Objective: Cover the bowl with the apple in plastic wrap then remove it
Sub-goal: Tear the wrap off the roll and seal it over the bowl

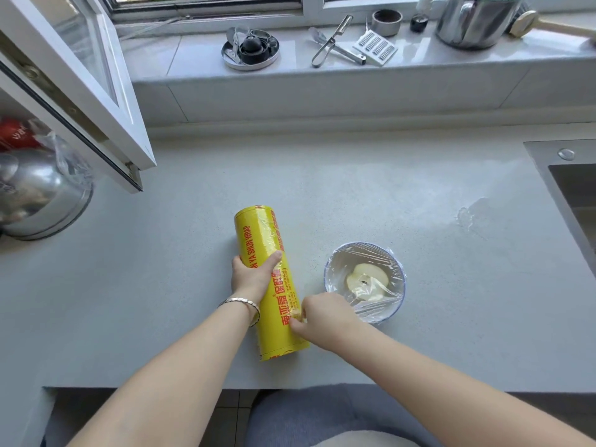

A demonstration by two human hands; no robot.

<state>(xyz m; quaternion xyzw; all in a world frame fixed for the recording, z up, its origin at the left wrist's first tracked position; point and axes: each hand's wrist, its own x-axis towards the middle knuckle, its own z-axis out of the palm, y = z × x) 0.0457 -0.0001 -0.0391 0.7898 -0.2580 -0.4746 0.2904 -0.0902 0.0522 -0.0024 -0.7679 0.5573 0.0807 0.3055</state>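
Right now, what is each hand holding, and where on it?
Left hand grips the yellow plastic wrap roll around its middle, steadying it on the countertop. Right hand pinches at the film edge on the roll's near end.

Pale grey desk [371, 195] under a window, with a ledge [322, 56] behind it.

A yellow roll of plastic wrap [267, 253] lies on its side near the front edge, its length running away from the person. Just right of it, apart from it, stands a bowl [395, 304] covered in clear wrap, with a cut apple [367, 280] inside. A small clear scrap of wrap [472, 216] lies further right, near the sink [567, 195] set into the right end. At the left end sits a shiny metal pot [38, 201]. On the ledge lie a round tin of small parts [250, 50], a peeler [332, 43], a grater blade [375, 48], a small cup [387, 22] and a steel pot [474, 22].
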